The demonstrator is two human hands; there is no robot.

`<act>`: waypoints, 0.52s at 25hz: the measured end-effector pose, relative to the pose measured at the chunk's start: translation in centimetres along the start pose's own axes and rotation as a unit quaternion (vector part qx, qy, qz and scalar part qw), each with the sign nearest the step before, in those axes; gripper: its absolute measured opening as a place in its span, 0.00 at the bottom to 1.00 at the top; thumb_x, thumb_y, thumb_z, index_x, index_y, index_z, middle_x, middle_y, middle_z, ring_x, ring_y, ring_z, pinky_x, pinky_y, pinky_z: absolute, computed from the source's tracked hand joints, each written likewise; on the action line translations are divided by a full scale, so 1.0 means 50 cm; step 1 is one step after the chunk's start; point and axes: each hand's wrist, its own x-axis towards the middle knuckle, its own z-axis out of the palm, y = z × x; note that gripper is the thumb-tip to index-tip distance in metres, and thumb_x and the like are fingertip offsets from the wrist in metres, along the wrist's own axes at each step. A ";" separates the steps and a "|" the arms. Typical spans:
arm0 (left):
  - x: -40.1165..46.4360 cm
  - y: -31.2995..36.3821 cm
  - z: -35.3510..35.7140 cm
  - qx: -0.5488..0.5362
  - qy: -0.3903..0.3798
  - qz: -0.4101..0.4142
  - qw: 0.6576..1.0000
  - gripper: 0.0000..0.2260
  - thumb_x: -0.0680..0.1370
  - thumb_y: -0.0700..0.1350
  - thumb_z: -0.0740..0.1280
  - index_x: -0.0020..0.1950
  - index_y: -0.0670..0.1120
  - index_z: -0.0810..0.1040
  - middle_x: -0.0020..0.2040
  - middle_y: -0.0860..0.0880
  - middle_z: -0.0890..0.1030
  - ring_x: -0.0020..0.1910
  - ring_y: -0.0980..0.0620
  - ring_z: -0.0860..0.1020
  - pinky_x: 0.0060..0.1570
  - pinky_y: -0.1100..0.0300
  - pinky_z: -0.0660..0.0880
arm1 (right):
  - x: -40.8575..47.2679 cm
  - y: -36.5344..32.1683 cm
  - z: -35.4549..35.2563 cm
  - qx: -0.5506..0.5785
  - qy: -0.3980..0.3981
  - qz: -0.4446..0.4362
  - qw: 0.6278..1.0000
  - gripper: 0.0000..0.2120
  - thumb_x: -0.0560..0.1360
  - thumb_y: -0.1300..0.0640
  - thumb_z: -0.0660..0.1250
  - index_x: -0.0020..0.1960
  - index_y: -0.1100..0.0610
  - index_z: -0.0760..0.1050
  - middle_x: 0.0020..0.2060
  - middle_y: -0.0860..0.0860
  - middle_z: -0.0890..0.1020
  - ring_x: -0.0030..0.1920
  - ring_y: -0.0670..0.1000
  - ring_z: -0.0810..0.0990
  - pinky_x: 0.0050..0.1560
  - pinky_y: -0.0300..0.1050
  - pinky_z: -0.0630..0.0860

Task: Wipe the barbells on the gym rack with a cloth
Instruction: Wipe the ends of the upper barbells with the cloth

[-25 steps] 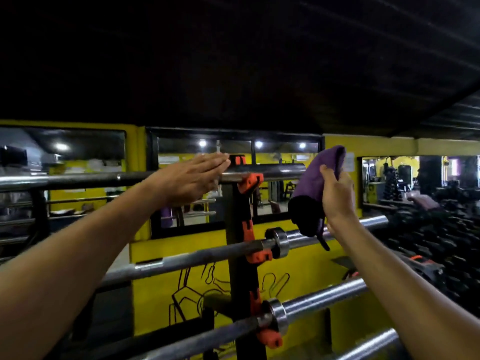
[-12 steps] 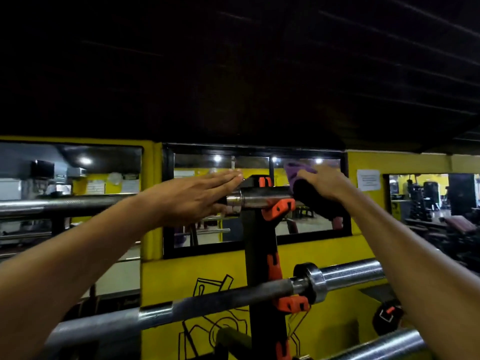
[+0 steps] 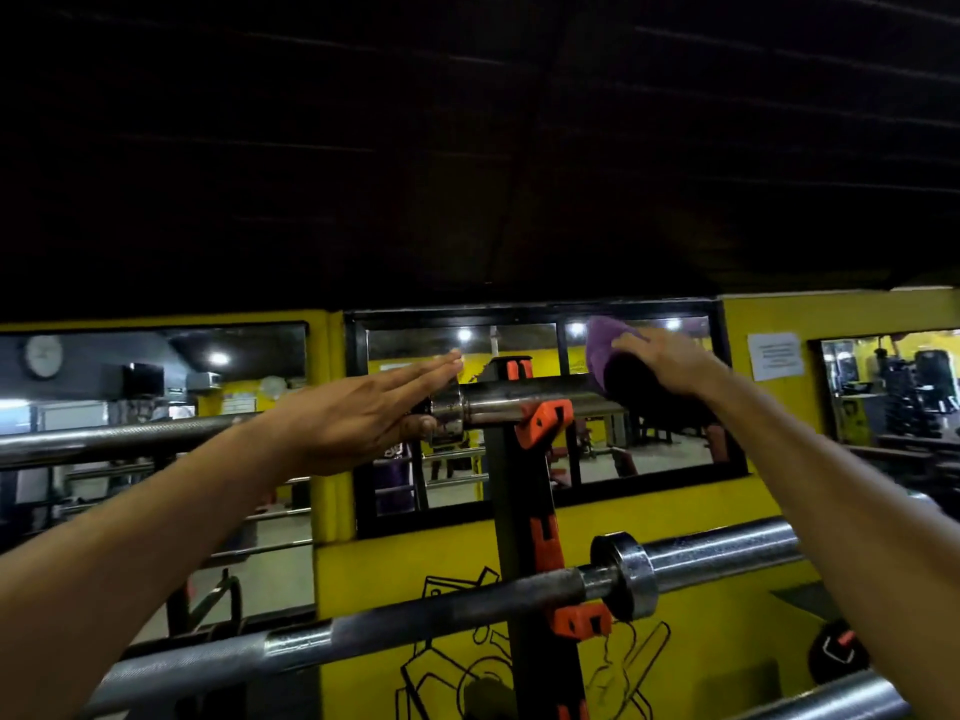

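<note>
The top steel barbell (image 3: 498,405) lies across the orange hooks of a black rack upright (image 3: 524,491). My left hand (image 3: 358,413) rests on this bar just left of its collar, fingers straight, thumb under the bar. My right hand (image 3: 667,366) presses a purple cloth (image 3: 605,350) down over the bar's right sleeve, fingers draped over the cloth; the sleeve end is hidden beneath it. A second barbell (image 3: 467,610) sits one level lower, with its collar and sleeve to the right of the upright.
A third bar (image 3: 831,698) shows at the bottom right. Behind the rack is a yellow wall (image 3: 675,517) with black-framed mirrors (image 3: 649,449). A black weight plate (image 3: 836,652) lies low on the right. The ceiling overhead is dark.
My right hand carried the cloth up from beside the second bar onto the top bar's right sleeve. My view tilted upward and closer. The left hand stayed on the top bar.
</note>
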 end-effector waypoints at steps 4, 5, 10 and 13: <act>0.002 -0.005 -0.002 -0.012 -0.002 0.007 1.000 0.29 0.79 0.62 0.45 0.77 0.66 0.34 0.72 0.72 0.33 0.68 0.67 0.50 0.67 0.62 0.58 | 0.059 -0.095 -0.020 0.052 -0.179 0.017 0.982 0.22 0.74 0.32 0.58 0.51 0.49 0.77 0.46 0.51 0.79 0.47 0.53 0.78 0.47 0.47 0.68; 0.002 -0.007 -0.003 -0.013 -0.004 0.008 1.000 0.29 0.78 0.63 0.44 0.77 0.66 0.34 0.73 0.72 0.34 0.69 0.66 0.50 0.69 0.61 0.58 | 0.056 -0.097 0.004 0.001 -0.141 -0.016 0.990 0.25 0.73 0.30 0.55 0.51 0.49 0.76 0.44 0.50 0.79 0.45 0.51 0.78 0.45 0.46 0.67; 0.002 -0.008 0.002 -0.006 -0.001 0.003 1.000 0.33 0.75 0.67 0.41 0.78 0.64 0.35 0.74 0.72 0.33 0.70 0.64 0.51 0.70 0.57 0.61 | -0.080 0.015 0.107 -0.102 0.235 -0.227 0.940 0.25 0.77 0.37 0.54 0.62 0.54 0.72 0.46 0.51 0.80 0.46 0.53 0.77 0.56 0.52 0.72; 0.000 -0.010 0.005 -0.017 0.000 0.005 1.000 0.31 0.77 0.65 0.43 0.78 0.65 0.36 0.76 0.70 0.35 0.71 0.63 0.52 0.71 0.54 0.62 | -0.021 0.009 0.051 -0.072 0.119 -0.065 0.988 0.27 0.77 0.35 0.50 0.60 0.54 0.73 0.47 0.53 0.80 0.45 0.52 0.77 0.50 0.52 0.74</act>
